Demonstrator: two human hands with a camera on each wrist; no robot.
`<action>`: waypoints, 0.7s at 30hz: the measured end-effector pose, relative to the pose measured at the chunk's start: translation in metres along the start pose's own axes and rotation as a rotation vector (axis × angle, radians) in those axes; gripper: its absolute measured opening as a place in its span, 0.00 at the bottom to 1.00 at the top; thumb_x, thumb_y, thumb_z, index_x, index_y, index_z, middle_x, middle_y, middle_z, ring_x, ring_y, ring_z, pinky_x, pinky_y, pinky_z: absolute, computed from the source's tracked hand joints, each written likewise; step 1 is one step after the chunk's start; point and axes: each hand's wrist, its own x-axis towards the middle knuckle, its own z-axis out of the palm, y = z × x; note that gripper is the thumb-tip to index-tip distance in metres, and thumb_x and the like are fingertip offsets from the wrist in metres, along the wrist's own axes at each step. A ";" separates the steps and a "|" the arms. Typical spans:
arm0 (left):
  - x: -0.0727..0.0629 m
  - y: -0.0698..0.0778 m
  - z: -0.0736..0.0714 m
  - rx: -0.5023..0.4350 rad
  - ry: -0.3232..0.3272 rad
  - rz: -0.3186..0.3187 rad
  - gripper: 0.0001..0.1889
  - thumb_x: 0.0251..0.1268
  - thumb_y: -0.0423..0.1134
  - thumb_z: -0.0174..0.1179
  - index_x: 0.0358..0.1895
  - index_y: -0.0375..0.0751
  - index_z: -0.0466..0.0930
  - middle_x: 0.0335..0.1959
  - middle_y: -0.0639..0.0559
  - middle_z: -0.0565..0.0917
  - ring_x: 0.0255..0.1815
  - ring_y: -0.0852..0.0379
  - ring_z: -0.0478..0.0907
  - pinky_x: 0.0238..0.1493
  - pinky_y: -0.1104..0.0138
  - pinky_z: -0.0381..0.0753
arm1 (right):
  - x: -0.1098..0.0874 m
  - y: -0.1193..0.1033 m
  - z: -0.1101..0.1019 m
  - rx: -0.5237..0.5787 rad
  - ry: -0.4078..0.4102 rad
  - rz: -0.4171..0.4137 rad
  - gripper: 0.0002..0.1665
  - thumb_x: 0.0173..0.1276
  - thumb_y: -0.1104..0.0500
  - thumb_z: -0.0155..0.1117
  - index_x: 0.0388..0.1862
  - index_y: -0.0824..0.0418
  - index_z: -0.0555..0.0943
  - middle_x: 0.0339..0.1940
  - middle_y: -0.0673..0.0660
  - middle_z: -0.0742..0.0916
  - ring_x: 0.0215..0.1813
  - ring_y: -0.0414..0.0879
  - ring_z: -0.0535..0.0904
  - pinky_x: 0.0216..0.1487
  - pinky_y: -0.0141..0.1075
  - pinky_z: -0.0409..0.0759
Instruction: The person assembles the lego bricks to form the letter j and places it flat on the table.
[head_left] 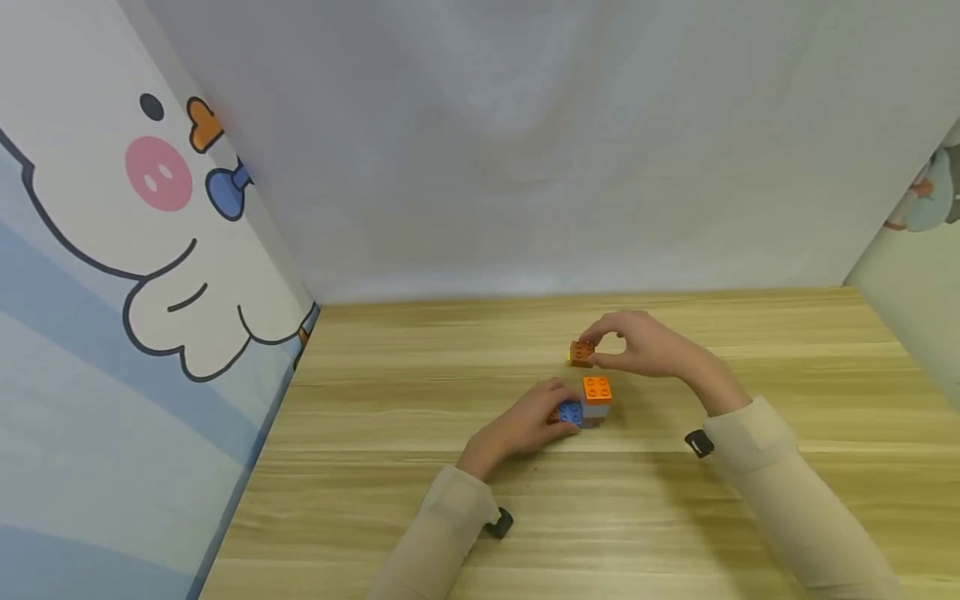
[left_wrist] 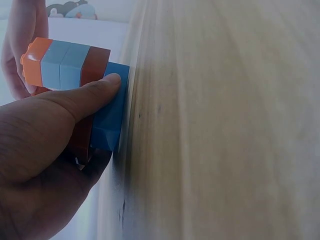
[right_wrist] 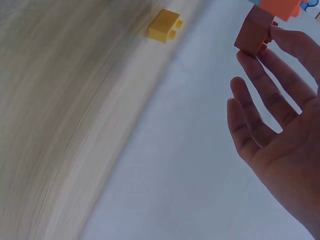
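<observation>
A small tower of toy building bricks stands on the wooden table, with an orange brick point(head_left: 597, 390) on top. Under it come grey-blue bricks point(left_wrist: 64, 64), then a brown brick point(left_wrist: 95, 65), then a blue brick point(left_wrist: 111, 120) at the base. My left hand point(head_left: 525, 419) holds this base from the left, its thumb against the blue brick. Another brown part is partly hidden inside that hand. Just behind the tower, my right hand point(head_left: 648, 346) pinches a separate brown brick point(right_wrist: 254, 31) between thumb and fingertips, above the table.
A yellow brick point(right_wrist: 164, 26) lies on the table point(head_left: 405, 500), mostly hidden behind the brown brick in the head view. A pale curtain-like wall point(head_left: 525, 167) borders the table at the back. On the left is a wall panel point(head_left: 82, 192) with cartoon figures.
</observation>
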 end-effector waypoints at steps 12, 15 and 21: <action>0.001 0.000 0.001 -0.016 0.000 0.001 0.21 0.75 0.48 0.60 0.65 0.44 0.76 0.59 0.50 0.80 0.52 0.61 0.74 0.57 0.70 0.76 | -0.022 -0.008 -0.011 0.018 0.064 -0.035 0.16 0.69 0.58 0.71 0.55 0.52 0.87 0.50 0.48 0.90 0.53 0.47 0.84 0.57 0.50 0.80; 0.001 0.001 0.001 -0.019 -0.001 0.007 0.21 0.75 0.47 0.60 0.65 0.42 0.77 0.58 0.49 0.80 0.50 0.60 0.73 0.55 0.70 0.76 | -0.027 -0.010 -0.012 0.023 0.066 -0.048 0.16 0.69 0.58 0.71 0.54 0.50 0.88 0.48 0.45 0.90 0.53 0.44 0.83 0.57 0.48 0.79; 0.001 0.001 0.001 -0.023 -0.004 0.007 0.22 0.75 0.47 0.60 0.66 0.42 0.76 0.58 0.49 0.80 0.49 0.60 0.73 0.53 0.71 0.75 | -0.035 -0.014 -0.011 0.049 0.054 -0.079 0.15 0.68 0.59 0.71 0.53 0.49 0.88 0.47 0.43 0.89 0.52 0.45 0.82 0.57 0.50 0.79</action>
